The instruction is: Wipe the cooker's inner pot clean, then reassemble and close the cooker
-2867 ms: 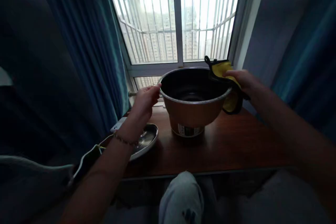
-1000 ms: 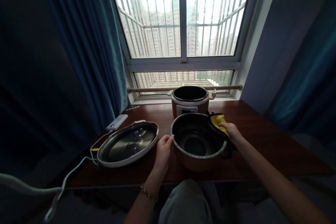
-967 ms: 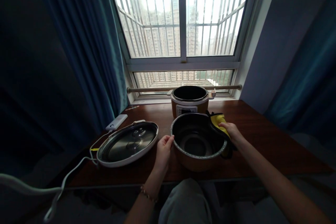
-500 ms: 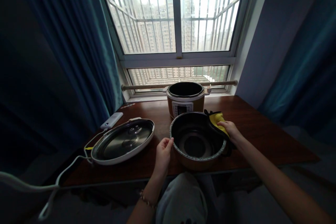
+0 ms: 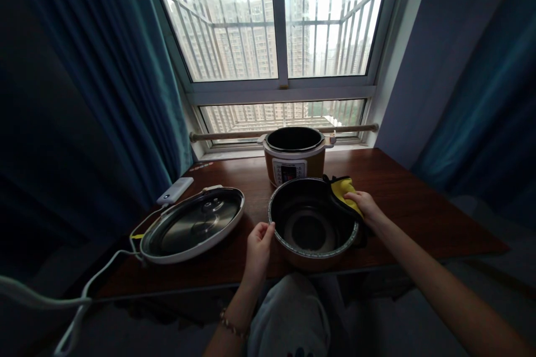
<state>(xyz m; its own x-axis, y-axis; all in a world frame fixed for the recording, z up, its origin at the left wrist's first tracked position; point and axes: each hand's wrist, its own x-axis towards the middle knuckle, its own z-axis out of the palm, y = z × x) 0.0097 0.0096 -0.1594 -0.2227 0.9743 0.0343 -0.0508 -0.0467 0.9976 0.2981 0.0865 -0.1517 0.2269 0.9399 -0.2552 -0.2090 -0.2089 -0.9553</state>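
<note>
A dark round inner pot (image 5: pixel 310 228) with a bright rim is at the table's front edge, its mouth tipped toward me. My left hand (image 5: pixel 259 239) pinches the rim on the pot's left side. My right hand (image 5: pixel 363 205) grips a yellow and black cloth (image 5: pixel 344 187) draped over the rim on the right; part of the cloth hangs inside the pot. Right behind stands the body of an electric pressure cooker (image 5: pixel 295 159), white and golden brown with a control panel, its top uncovered.
An upturned cooker lid (image 5: pixel 196 226) lies at the left of the brown wooden table (image 5: pixel 397 189). Behind it is a white power bank (image 5: pixel 176 191) with a white cable (image 5: pixel 109 265) trailing off the table. A barred window and blue curtains (image 5: pixel 138 100) border the far side.
The view has shifted slightly, so everything sits a little further left. Both hands keep their holds on the pot's rim and the cloth.
</note>
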